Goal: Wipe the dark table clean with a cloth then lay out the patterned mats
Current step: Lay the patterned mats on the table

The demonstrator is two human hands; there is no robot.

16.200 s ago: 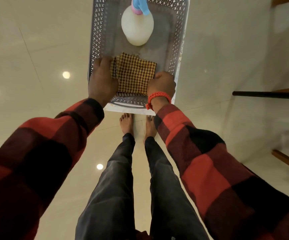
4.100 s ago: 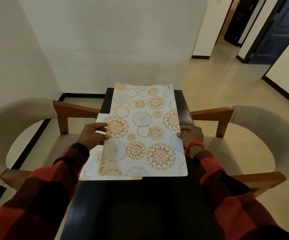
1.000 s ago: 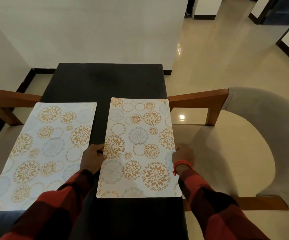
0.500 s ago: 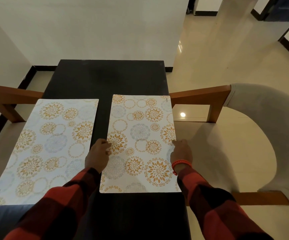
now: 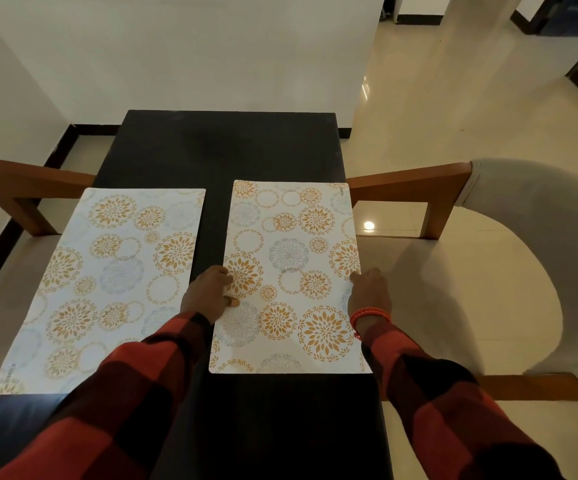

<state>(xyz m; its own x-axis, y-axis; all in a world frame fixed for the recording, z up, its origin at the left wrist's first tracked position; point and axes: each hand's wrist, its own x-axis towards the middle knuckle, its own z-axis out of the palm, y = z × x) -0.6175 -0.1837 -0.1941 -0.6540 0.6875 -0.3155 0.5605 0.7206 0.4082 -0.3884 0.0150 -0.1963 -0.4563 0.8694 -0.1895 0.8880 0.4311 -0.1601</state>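
Your right mat [image 5: 291, 271] now sits flat along bench [image 5: 232, 147] right edge, nudged forward since second ago. Left hand [image 5: 208, 292], right hand [image 5: 367, 289] press its sides, fingers loose, gripping nothing. Left mat [image 5: 107, 282] overhangs left edge. Layout nearly done.

Right patterned mat [image 5: 294, 271]: small printed mark at far right corner, too small to read. Left patterned mat [image 5: 107, 282]: similar small mark at near left corner, illegible. No other text visible
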